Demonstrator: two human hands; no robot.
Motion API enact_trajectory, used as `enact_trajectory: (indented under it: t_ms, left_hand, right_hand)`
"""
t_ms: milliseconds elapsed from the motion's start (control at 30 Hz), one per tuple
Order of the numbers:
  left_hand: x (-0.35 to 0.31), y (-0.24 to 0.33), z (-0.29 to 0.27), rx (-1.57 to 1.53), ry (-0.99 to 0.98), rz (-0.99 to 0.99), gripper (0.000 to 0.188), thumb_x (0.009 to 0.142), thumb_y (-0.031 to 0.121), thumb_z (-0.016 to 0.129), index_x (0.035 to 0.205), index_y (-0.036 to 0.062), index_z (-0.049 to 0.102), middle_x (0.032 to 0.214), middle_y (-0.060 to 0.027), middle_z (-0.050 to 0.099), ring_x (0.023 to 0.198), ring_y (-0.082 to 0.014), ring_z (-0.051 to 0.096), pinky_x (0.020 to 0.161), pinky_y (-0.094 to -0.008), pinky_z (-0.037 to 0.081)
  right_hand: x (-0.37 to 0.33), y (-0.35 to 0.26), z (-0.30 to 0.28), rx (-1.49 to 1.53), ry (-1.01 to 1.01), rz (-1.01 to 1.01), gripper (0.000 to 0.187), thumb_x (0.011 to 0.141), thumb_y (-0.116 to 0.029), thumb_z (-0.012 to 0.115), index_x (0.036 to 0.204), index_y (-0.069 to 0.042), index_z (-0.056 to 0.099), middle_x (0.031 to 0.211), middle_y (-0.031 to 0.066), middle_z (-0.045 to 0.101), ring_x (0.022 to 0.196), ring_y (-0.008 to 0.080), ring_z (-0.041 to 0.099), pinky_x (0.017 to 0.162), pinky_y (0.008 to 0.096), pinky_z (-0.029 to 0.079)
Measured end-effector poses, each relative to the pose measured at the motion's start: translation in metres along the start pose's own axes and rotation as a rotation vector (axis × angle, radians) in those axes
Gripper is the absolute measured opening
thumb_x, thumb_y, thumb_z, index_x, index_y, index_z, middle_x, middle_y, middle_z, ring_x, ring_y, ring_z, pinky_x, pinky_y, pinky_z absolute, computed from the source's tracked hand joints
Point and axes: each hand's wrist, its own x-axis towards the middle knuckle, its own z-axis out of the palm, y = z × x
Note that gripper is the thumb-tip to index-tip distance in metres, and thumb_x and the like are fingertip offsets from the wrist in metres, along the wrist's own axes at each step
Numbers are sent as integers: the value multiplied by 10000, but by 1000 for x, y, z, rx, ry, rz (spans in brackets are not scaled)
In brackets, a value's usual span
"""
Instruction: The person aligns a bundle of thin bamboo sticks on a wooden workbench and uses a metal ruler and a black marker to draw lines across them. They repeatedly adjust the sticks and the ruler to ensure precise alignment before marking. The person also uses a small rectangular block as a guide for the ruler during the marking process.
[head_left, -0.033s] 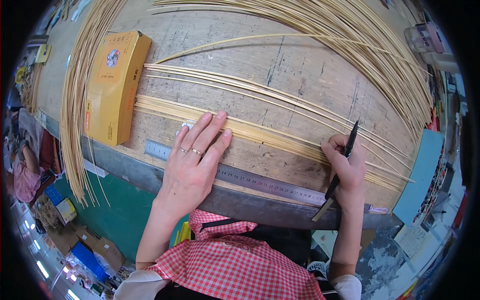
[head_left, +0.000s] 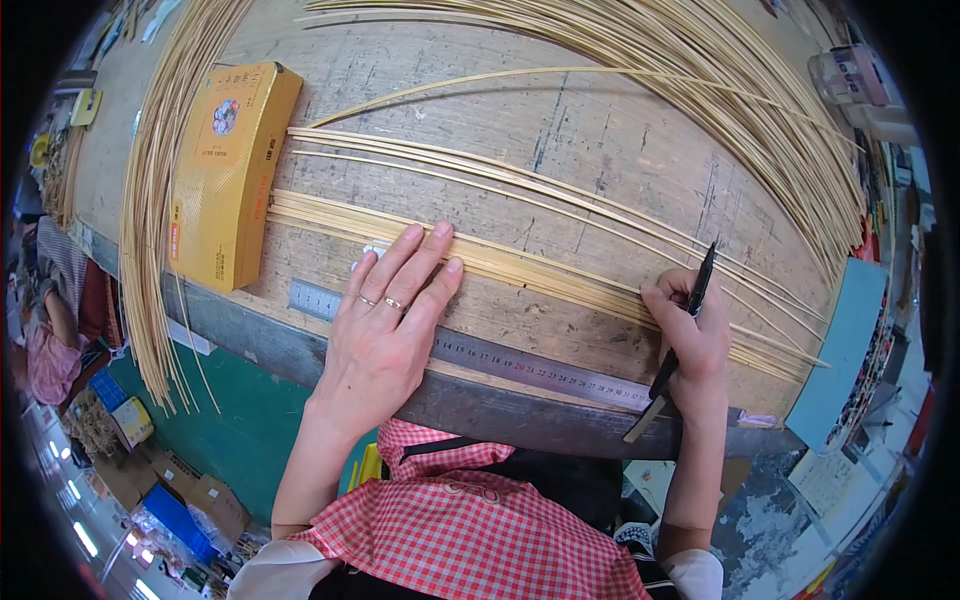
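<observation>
My left hand [head_left: 385, 325] lies with its fingers stretched out flat across a row of thin, pale bamboo-like strips [head_left: 560, 285]. My right hand [head_left: 697, 335] is closed around a slim black pen [head_left: 704, 280], its pointed end up. The right thumb and fingertips rest by the same strips, farther along. A flat greyish end [head_left: 645, 420] sticks out below that hand over the table edge; whether it belongs to the pen I cannot tell. Between me and the strips lies a steel ruler [head_left: 540, 372], partly covered by my left hand.
A yellow box [head_left: 225, 170] sits at the strips' left ends, a blue-green block [head_left: 838, 350] near their right ends. Several loose strips [head_left: 500, 178] lie beyond. Long bundles are at the left [head_left: 160, 200] and far right [head_left: 760, 120]. The table's dark front edge [head_left: 500, 415] runs before me.
</observation>
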Motion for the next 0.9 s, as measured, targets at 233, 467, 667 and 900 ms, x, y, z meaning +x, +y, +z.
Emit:
enact_trajectory:
  t_ms: [233, 467, 667, 900]
  left_hand:
    - [2, 5, -2, -21, -14, -36, 503, 865, -66, 623, 1342, 90, 594, 1502, -114, 525, 1416, -355, 464, 1150, -542, 364]
    - [1, 5, -2, -28, -27, -50, 508, 863, -63, 623, 1343, 97, 590, 1512, -108, 513, 1434, -361, 446, 1161, -550, 350]
    - [1, 3, -4, -31, -27, -36, 550, 840, -35, 656, 1372, 82, 580, 1526, -94, 501, 1434, -332, 451, 1149, -548, 363]
    - [1, 3, -5, 8, -64, -33, 610, 846, 33, 692, 1436, 77, 546, 1553, -74, 474, 1443, -296, 442, 1129, -543, 391]
  right_hand:
    - [-1, 4, 5, 113, 99, 89, 258, 783, 38, 705, 1029, -28, 665, 960, 117, 583, 871, 291, 594, 696, 388, 480]
    - [23, 7, 3, -278, 140, 28, 247, 795, 40, 657, 1031, -27, 626, 988, 150, 599, 866, 329, 593, 736, 395, 482]
    - [5, 10, 0, -17, 60, 101, 240, 788, 1, 637, 1027, -24, 636, 969, 138, 607, 875, 314, 606, 754, 380, 489]
    - [4, 6, 2, 23, 79, 48, 274, 757, 2, 679, 1029, -22, 675, 950, 113, 605, 879, 291, 613, 732, 359, 492]
